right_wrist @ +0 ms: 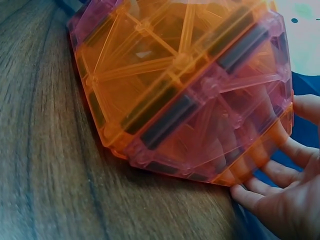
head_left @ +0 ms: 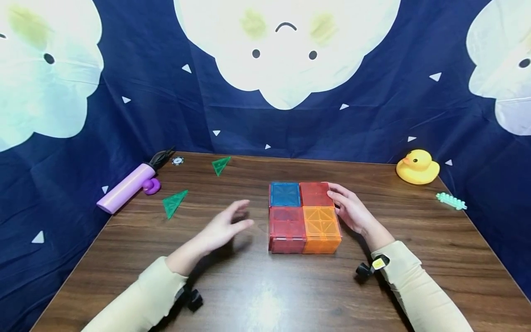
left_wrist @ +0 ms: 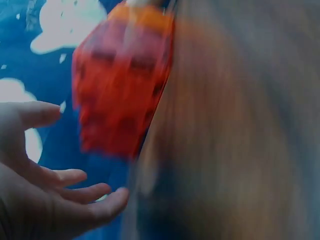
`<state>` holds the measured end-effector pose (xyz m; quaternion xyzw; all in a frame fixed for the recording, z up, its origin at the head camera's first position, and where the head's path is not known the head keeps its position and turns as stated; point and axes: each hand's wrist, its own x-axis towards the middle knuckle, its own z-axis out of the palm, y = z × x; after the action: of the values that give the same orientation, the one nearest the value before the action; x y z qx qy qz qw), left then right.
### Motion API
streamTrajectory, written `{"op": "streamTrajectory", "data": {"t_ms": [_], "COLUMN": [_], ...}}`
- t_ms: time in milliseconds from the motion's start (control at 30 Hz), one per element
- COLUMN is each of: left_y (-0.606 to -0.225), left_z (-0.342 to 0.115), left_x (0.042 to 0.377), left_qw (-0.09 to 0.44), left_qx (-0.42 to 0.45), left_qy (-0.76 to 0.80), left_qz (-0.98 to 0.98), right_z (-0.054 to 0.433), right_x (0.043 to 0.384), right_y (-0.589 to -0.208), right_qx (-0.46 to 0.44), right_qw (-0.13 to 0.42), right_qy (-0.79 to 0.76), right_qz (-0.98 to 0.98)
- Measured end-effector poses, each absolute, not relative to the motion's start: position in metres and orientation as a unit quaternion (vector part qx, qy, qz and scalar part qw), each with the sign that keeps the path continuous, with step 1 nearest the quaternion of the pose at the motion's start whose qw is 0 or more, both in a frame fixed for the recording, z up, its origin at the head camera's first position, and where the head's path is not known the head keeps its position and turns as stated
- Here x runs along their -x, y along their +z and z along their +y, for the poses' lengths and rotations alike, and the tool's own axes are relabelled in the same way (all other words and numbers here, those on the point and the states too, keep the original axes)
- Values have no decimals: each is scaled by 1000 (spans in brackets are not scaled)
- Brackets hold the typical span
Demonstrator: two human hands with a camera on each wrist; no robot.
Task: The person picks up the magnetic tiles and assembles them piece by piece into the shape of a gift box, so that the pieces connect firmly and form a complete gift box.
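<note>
A low block of translucent magnetic tiles (head_left: 286, 223) stands on the table in front of me. Its top shows a blue tile (head_left: 285, 194) and a red tile (head_left: 314, 193) at the back, with a reddish tile and an orange tile (head_left: 321, 221) in front. My right hand (head_left: 352, 212) touches the block's right side near the back corner; the right wrist view shows its extended fingers (right_wrist: 280, 172) along that side. To the left of the block, my left hand (head_left: 224, 226) is apart from it, fingers spread and holding nothing.
Two green triangular tiles (head_left: 175, 203) lie to the left. Near the left edge are a lilac cylinder (head_left: 127, 188), a small purple duck (head_left: 151, 186) and a poker chip (head_left: 177, 160). A yellow rubber duck (head_left: 416, 167) and a mint-coloured bumpy strip (head_left: 451, 201) are at the right.
</note>
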<state>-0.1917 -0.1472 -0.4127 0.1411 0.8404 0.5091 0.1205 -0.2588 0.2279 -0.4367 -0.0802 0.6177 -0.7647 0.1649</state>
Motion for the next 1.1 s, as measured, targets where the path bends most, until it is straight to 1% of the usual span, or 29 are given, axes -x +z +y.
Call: {"op": "streamTrajectory", "data": {"t_ms": [67, 100, 200, 333, 500, 733, 900, 1100], "left_y": [-407, -405, -400, -399, -406, -415, -418, -416], "left_z": [-168, -179, -213, -256, -290, -304, -304, -296], "left_x": [195, 196, 203, 211, 220, 227, 228, 229], "left_qw": [66, 49, 17, 1, 9, 10, 6, -11], "left_qx": [-135, -126, -88, -16, 37, 68, 91, 107], "left_qy": [438, 408, 347, 304, 288, 261, 271, 291], "left_qz": [886, 903, 934, 953, 957, 963, 958, 951], "right_z": [229, 230, 231, 231, 232, 230, 230, 230], "right_x": [259, 259, 259, 259, 259, 259, 259, 259], "right_y": [-437, -437, -437, -436, -436, -436, -435, -435], "right_qx": [82, 84, 86, 88, 86, 85, 81, 80], "right_qw": [164, 164, 164, 168, 167, 169, 170, 166], "right_qy": [-765, -765, -763, -760, -760, -759, -759, -760], "right_qz": [617, 617, 619, 622, 623, 622, 624, 623]}}
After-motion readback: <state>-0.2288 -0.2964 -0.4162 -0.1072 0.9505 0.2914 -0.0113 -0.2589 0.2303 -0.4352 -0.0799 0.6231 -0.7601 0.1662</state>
